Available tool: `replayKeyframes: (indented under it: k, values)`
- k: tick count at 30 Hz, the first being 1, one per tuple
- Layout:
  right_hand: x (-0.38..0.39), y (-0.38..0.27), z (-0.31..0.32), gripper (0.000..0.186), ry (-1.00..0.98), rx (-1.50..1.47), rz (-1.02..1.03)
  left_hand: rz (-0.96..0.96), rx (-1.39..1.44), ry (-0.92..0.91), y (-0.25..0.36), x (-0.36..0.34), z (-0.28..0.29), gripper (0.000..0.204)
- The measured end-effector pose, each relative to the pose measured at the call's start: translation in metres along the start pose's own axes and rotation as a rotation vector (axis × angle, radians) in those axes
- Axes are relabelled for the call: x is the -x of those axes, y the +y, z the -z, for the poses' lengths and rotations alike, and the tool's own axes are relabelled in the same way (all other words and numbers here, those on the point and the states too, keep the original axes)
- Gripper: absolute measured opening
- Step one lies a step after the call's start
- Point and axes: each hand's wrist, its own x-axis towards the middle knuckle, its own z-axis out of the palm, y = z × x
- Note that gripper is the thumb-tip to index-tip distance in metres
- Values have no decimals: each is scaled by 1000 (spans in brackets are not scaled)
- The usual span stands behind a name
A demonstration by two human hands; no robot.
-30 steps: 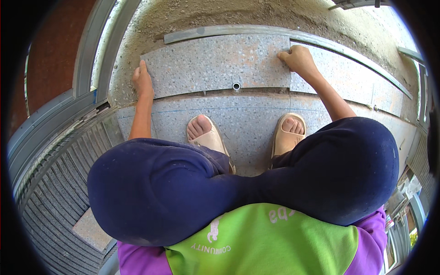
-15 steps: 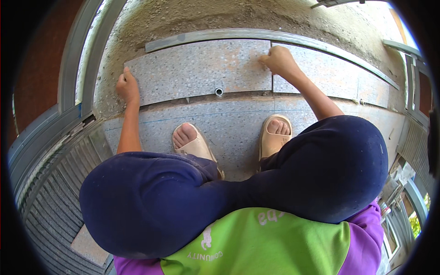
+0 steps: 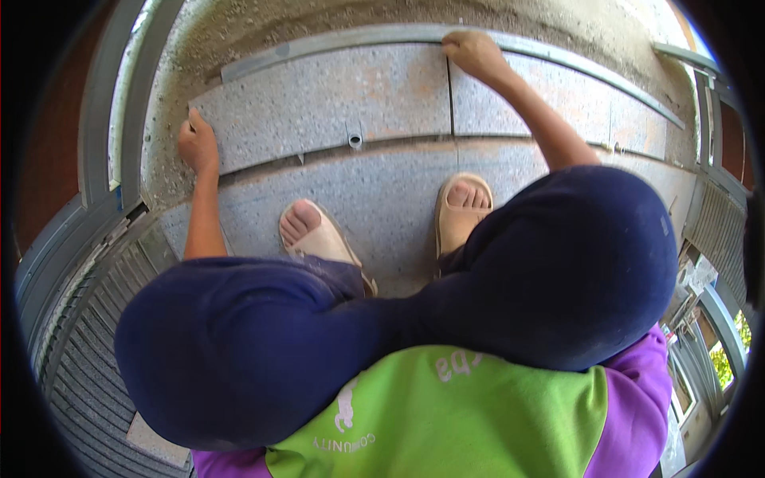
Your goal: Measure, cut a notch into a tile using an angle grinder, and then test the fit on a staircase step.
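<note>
Tile [image 3: 303, 99], long, grey and speckled, is lying along the far side of the floor [image 3: 398, 179], its near edge running beside a dark gap and its right end facing a second tile [image 3: 550, 99] across a narrow dark joint. The person's left hand [image 3: 198, 142] is resting at the long tile's left end, just below the far left corner; the thumb is pointing away from the body and the other fingers are curling in, though I cannot tell whether they are grasping the edge. The right hand [image 3: 476, 56] is resting at the far right corner, its fingers bending down where the tile, the joint and a grey metal bar [image 3: 343, 40] are meeting; I cannot tell whether they are pinching anything. That bar is running along the far edges of both tiles, and bare sand [image 3: 263, 28] is stretching beyond it. A short round pipe [image 3: 355, 140] is showing at the long tile's near edge. Two beige sandals [image 3: 327, 243] are standing on the floor, toes toward the tile. Dark blue trousers [image 3: 239, 342] are covering both bent knees.
</note>
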Motion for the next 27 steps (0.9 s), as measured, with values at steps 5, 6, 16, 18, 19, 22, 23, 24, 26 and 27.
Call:
replayKeyframes:
  k: [5,6,16,18,19,22,23,24,26,27]
  values:
    - [-4,2,-1,32,-187,96,-78,-2,-27,-31,-8,-3,3,58]
    - [-4,5,-2,31,-177,107,-70,2,-23,-33,-6,-2,2,58]
    - [-13,35,-14,23,-116,92,103,-26,-18,-53,-5,-3,3,58]
    - [-13,39,-13,23,-110,97,141,-50,-35,-27,-7,-4,5,58]
    - [-14,41,-11,23,-104,110,173,-74,-43,-6,-7,-4,3,57]
    - [-13,26,-4,23,-106,23,90,-71,-28,-1,-9,-4,4,57]
    - [-12,25,-3,23,-99,-1,96,-71,-36,5,-7,-3,6,57]
    - [-12,16,0,23,-102,-12,102,-38,-27,-36,-5,-2,9,57]
    - [-12,5,8,23,-113,-65,-38,-4,-20,-74,0,-1,13,58]
    - [-13,8,6,23,-113,-68,-37,-1,-8,-73,2,-1,13,57]
